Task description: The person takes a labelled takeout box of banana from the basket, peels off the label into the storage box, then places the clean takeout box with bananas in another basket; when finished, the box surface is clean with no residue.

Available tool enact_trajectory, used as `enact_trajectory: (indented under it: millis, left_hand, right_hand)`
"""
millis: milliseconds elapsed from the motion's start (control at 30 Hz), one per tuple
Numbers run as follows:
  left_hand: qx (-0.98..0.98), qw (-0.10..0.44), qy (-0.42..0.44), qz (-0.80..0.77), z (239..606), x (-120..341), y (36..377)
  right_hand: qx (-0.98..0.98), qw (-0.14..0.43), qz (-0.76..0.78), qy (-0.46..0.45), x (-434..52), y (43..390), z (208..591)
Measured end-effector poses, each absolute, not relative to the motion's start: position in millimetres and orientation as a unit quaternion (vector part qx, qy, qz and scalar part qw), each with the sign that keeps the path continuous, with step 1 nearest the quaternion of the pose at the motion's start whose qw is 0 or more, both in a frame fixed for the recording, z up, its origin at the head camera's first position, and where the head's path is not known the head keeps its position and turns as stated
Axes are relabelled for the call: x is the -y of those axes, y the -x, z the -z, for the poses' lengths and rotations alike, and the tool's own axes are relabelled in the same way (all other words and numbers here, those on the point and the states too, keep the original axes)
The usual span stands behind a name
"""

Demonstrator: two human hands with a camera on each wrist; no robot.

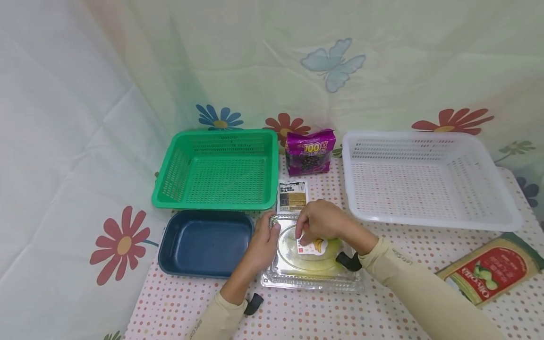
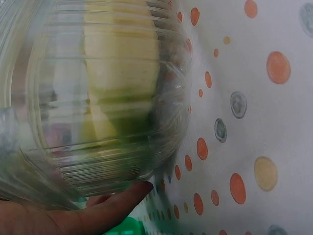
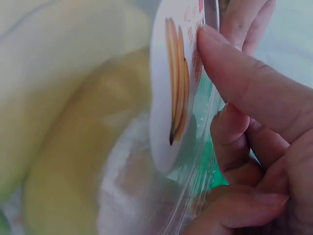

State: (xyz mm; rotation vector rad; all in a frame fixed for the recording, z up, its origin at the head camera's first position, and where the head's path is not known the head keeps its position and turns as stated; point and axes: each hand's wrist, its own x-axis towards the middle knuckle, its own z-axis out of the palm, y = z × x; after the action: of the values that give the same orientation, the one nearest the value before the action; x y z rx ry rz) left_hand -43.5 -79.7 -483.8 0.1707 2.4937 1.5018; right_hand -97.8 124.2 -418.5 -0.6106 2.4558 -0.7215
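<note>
A clear plastic box (image 1: pixel 293 278) with bananas (image 2: pixel 122 58) inside lies on the table in front of me. On its lid is a white label (image 1: pixel 307 248) printed with bananas. My left hand (image 1: pixel 263 245) rests along the box's left edge, and its straight fingers touch the side in the left wrist view. My right hand (image 1: pixel 325 219) is over the lid. In the right wrist view its thumb touches the label while the other fingers are bent just above the lid. Whether a label edge is pinched is unclear.
Left stand a green basket (image 1: pixel 272 179) and a dark blue tub (image 1: pixel 204 271). Behind the box are a flat packet (image 1: pixel 293 196) and a purple bag (image 1: pixel 310 153). A white basket (image 1: pixel 433 222) is at the right. A brown-and-red package (image 1: pixel 495 269) lies near the right edge.
</note>
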Motion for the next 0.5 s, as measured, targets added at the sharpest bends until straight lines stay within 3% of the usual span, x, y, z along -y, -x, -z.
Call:
enact_trajectory:
  millis: [500]
  left_hand:
    - [-0.851, 0.119, -0.053, -0.509, 484.1, 80.3, 43.6]
  right_hand:
    - [-0.924, 0.225, 0.221, 0.218, -118.7, 89.8, 418.8]
